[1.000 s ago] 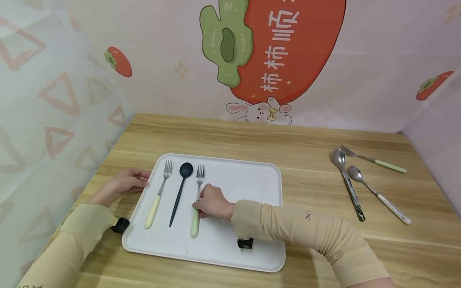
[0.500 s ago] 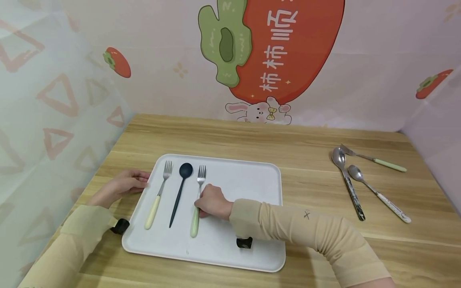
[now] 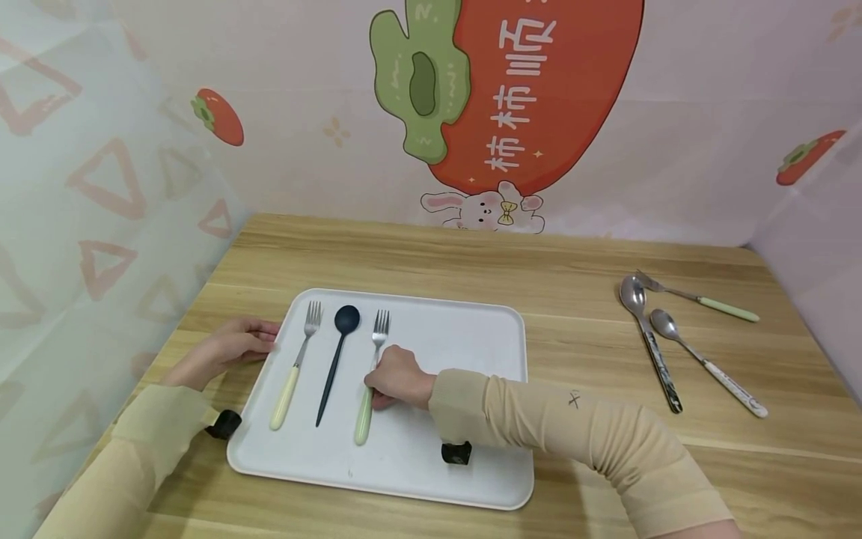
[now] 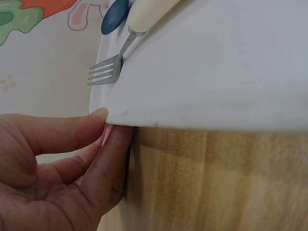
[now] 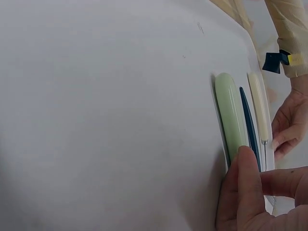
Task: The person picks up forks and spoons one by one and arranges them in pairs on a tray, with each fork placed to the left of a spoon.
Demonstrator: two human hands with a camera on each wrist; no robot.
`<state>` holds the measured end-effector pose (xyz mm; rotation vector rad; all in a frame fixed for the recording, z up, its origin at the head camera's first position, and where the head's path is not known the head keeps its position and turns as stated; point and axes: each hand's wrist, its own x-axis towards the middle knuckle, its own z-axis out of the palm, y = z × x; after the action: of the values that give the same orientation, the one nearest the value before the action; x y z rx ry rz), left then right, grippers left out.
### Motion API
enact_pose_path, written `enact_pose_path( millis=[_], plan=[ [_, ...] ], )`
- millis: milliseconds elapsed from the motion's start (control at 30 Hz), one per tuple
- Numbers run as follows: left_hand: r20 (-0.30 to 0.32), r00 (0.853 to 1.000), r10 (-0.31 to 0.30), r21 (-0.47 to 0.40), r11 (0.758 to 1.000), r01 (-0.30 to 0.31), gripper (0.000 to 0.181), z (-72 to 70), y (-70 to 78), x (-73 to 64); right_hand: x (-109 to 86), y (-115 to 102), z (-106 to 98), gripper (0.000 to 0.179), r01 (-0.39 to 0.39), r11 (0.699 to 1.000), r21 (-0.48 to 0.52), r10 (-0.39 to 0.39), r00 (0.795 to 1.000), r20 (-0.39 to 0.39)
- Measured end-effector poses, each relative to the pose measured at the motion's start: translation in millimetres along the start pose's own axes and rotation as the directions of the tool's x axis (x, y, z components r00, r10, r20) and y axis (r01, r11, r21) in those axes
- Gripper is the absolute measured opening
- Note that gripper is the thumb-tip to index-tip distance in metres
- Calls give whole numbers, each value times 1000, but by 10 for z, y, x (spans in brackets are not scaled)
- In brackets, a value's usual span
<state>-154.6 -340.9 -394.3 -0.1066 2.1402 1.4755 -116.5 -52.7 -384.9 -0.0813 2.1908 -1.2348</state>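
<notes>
The green-handled fork (image 3: 364, 417) lay on the white tray (image 3: 451, 337), its handle pinched by the right hand (image 3: 400, 378). On the tray's left lay a black spoon (image 3: 333, 373) and cream-handled fork (image 3: 287, 393); a beige sleeve (image 3: 572, 419) crossed its right side. The left hand (image 3: 236, 340) pinched its left rim. Bare surface stretched to its far right corner, smoothly rounded.

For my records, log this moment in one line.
left hand: pinches white tray edge; right hand: grips green-handled fork; dark spoon: on tray
</notes>
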Motion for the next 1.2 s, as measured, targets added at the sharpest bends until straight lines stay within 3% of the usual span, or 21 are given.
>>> enact_pose_path(
  millis=[333,500,633,967,1033,1200],
  plan=[
    [-2,1000,2,8,1000,-1,46,12,17,-21,-58,30,-75,22,-2,1000,9,2,1000,20],
    [0,1000,5,8,1000,-5,45,13,10,-15,-123,95,-149,14,55,993,-108,-52,998,32],
    [-1,1000,3,16,1000,-3,45,10,11,-18,-169,151,-236,12,98,970,-223,-93,995,31],
    [-1,1000,-8,11,1000,8,45,16,27,-18,-268,183,-443,20,199,891,-409,-204,978,31],
    [-2,1000,-8,6,1000,8,45,18,25,-14,-295,189,-475,21,214,863,-457,-218,975,45],
    [-3,1000,-4,10,1000,4,45,22,30,-22,-351,242,-549,21,261,759,-597,-255,962,96]
  ],
)
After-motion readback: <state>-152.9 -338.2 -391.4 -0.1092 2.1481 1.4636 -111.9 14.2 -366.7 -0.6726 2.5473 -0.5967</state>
